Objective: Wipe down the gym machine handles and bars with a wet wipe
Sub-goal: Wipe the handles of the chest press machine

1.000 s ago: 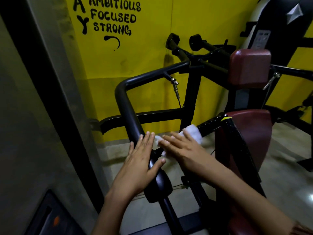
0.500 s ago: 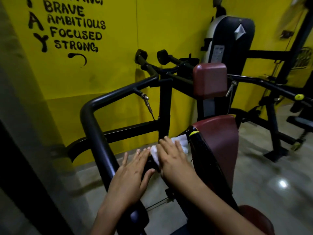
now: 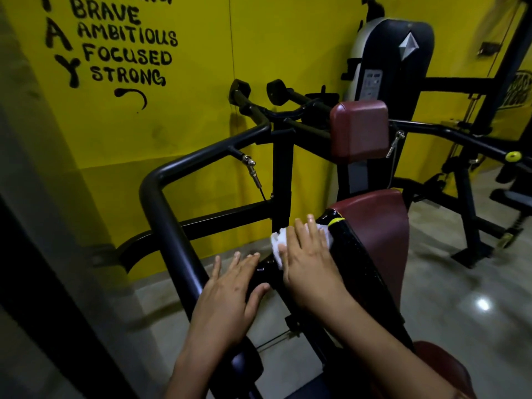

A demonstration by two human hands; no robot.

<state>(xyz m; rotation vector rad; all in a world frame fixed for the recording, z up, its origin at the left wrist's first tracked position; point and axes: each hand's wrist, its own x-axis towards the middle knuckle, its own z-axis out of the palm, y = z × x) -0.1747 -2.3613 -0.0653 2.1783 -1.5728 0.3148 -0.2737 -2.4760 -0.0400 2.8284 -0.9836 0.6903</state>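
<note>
On black handle [image 3: 265, 270], right hand [image 3: 311, 264] flat over wipe [image 3: 277, 243], left hand [image 3: 230, 296] flat

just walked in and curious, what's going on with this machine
A person is cleaning a gym machine. The right hand presses a white wipe flat against a glossy black handle, next to the maroon pad. The left hand rests flat, fingers straight, on the machine just beside it, where the handle meets the bent bar. Neither hand grips anything.
</note>
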